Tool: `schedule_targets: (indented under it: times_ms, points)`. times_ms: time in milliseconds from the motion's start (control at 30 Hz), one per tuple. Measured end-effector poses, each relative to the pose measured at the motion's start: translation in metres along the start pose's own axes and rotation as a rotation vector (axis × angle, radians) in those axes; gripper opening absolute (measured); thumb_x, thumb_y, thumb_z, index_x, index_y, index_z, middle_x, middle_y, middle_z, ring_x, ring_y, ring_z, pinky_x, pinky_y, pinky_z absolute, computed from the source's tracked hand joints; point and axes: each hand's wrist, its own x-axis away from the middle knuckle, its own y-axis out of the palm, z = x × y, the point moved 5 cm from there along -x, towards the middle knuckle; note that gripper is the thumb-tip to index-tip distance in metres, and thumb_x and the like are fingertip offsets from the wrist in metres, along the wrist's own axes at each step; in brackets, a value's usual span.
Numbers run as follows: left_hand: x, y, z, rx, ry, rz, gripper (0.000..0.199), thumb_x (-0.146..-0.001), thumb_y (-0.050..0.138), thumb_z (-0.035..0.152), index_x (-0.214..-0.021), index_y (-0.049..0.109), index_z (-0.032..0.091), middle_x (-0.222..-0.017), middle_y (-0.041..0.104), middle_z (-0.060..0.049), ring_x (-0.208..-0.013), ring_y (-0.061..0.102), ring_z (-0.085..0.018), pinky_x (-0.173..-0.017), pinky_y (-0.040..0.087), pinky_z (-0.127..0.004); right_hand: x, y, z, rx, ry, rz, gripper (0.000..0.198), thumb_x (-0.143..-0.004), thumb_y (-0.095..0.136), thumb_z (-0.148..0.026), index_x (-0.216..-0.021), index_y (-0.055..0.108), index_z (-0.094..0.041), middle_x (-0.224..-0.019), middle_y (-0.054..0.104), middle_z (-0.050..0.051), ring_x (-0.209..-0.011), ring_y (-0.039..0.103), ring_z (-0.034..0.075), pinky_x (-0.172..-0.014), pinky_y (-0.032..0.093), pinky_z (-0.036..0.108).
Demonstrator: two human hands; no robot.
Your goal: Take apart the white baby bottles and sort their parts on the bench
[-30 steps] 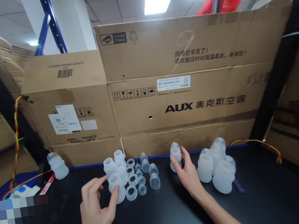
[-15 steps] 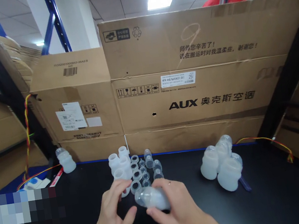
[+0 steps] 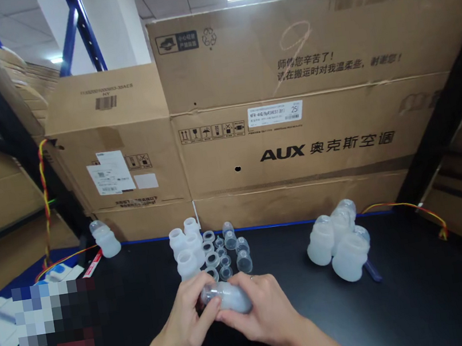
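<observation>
A translucent baby bottle (image 3: 230, 298) lies on its side between my hands, its clear cap to the left. My left hand (image 3: 193, 311) is closed around the cap end, thumb pressed on it. Around the bottle's body my right hand (image 3: 262, 307) is wrapped. Just beyond my hands stand several open bottle bodies (image 3: 188, 263), rows of collar rings (image 3: 211, 258) with small nipples (image 3: 224, 261), and several clear caps (image 3: 244, 260).
To the right, several capped bottles (image 3: 350, 259) stand grouped beside a dark blue tool (image 3: 372, 271). One capped bottle (image 3: 106, 239) is at the back left. Cardboard (image 3: 291, 170) walls the back of the black table (image 3: 294, 250), with wires (image 3: 428, 214) at both sides.
My left hand has moved right and closed on the cap end of the bottle, where before it was open beside it. The view has tilted down slightly.
</observation>
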Motion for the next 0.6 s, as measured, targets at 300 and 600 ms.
schedule_targets:
  times_ms: [300,600]
  points:
    - [0.005,-0.006,-0.006,-0.056,-0.09,0.312,0.045,-0.097,0.055,0.037,-0.06,0.036,0.023,-0.054,0.032,0.007,-0.047,0.034,-0.01,-0.046,0.028,-0.023,-0.008,0.001,0.013,0.109,0.077,0.086,0.067,-0.086,0.052,-0.087,-0.084,0.062,-0.021,-0.065,0.072,0.004,-0.06,0.074,0.025,-0.055,0.04,0.026]
    - [0.012,0.021,-0.023,-0.116,0.007,0.226,0.021,-0.085,0.076,0.044,-0.098,0.069,0.03,-0.057,0.057,0.008,-0.046,0.056,-0.013,-0.049,0.044,-0.023,-0.011,-0.034,0.048,0.023,0.142,0.298,0.059,-0.091,0.052,-0.079,-0.108,0.066,-0.025,-0.09,0.076,0.004,-0.075,0.074,0.023,-0.065,0.053,0.03]
